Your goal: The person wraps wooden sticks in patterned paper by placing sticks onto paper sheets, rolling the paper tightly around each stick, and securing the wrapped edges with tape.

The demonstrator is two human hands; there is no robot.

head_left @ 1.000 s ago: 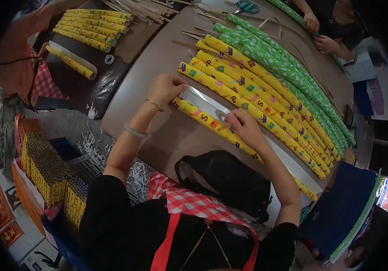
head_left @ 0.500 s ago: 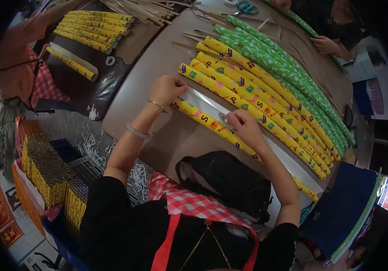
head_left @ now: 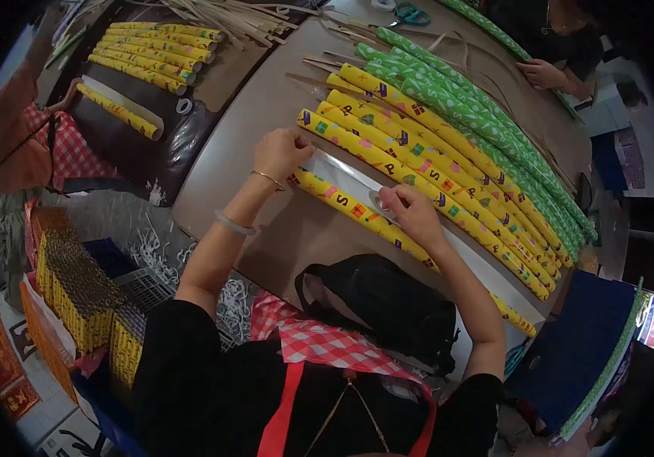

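Note:
In front of me lies a partly rolled sheet of yellow patterned wrapping paper (head_left: 357, 209), its white underside (head_left: 460, 247) showing along the far side. My left hand (head_left: 283, 154) pinches the end of a shiny strip of tape (head_left: 346, 169) near the roll's left end. My right hand (head_left: 417, 217) grips the tape roll (head_left: 378, 200), its fingers closed around it, over the paper's middle. Between the two hands the strip runs fairly straight above the white side. Just beyond sit several finished yellow rolls (head_left: 434, 171), side by side.
Green patterned rolls (head_left: 487, 114) lie behind the yellow ones. A black bag (head_left: 380, 308) rests at the table's near edge. Teal scissors (head_left: 409, 14) lie at the back. On a second table are more yellow rolls (head_left: 152, 57). A co-worker's hand (head_left: 544, 74) holds a green roll.
Both my hands stay nearly still with the tape between them. At the left, a co-worker's arm has drawn back and lowered toward the partly rolled yellow paper there.

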